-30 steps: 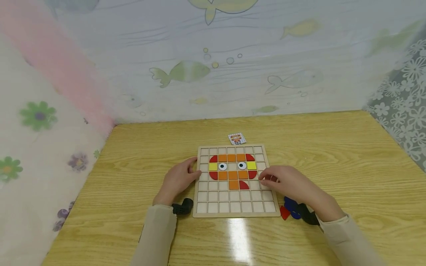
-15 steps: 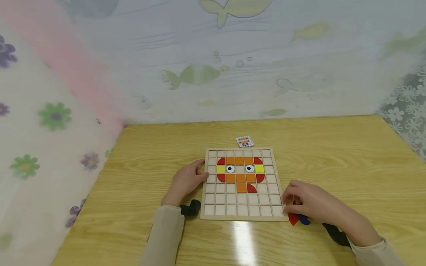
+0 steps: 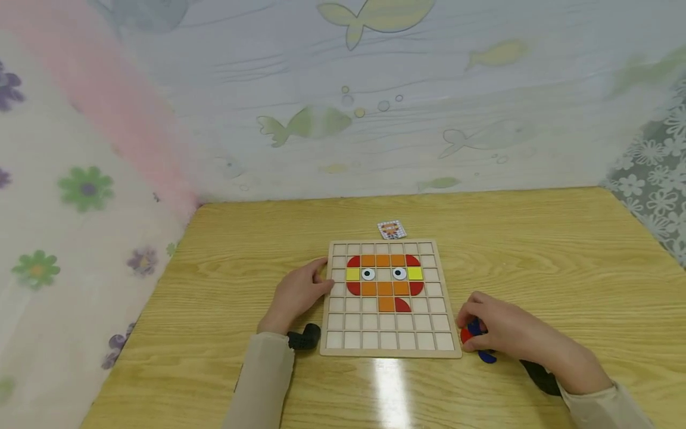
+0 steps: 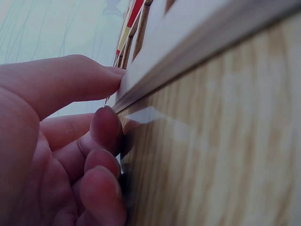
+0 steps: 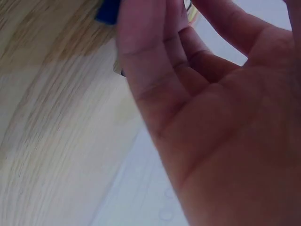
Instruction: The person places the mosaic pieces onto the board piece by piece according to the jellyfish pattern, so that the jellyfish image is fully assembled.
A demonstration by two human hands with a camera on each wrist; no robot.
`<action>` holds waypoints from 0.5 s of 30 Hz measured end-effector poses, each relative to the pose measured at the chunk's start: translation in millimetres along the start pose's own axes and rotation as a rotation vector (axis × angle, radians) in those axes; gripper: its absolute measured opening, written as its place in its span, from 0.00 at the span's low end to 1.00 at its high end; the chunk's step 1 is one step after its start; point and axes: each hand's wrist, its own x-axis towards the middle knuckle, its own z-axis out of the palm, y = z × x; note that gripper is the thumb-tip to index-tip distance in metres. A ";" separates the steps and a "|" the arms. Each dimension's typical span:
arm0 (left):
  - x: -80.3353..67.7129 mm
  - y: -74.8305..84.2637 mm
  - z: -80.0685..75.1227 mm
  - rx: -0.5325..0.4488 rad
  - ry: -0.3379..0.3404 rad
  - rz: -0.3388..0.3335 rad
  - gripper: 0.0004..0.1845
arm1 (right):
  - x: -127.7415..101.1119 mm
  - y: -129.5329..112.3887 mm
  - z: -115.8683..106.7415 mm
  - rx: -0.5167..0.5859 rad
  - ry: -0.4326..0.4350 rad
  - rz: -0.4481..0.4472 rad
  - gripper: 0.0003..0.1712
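Note:
A square wooden grid board (image 3: 396,354) lies on the table, with orange, red and yellow tiles and two round eye tiles set in its cells. My left hand (image 3: 297,295) holds the board's left edge; in the left wrist view the thumb (image 4: 94,77) rests on the frame and the other fingers curl against its side. By the lower right corner of the board, my right hand (image 3: 509,328) pinches a red quarter-circle-like tile (image 3: 465,336) between thumb and fingers. Several blue tiles (image 3: 487,357) lie under and beside those fingers, partly hidden.
Behind the board lies a small picture card (image 3: 392,229) with a similar grid pattern. Black wrist devices (image 3: 304,337) sit at both wrists. Walls with fish and flower prints border the wooden table (image 3: 257,238) at the back and left.
From the board's right edge, my right hand has moved down and right to the loose tiles, where the red tile has turned in its fingers. The left hand stays at the board's edge.

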 end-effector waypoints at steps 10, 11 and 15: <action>-0.5 0.4 -0.3 -0.019 -0.006 -0.007 0.30 | 4.1 -0.9 -3.2 -0.038 0.057 0.055 0.14; -0.1 -0.2 0.0 -0.018 -0.007 -0.004 0.30 | 4.9 -0.9 -3.4 -0.034 0.060 0.058 0.13; 1.0 -1.9 -0.3 -0.017 -0.006 0.009 0.29 | 7.6 0.0 -4.8 -0.004 0.078 0.055 0.10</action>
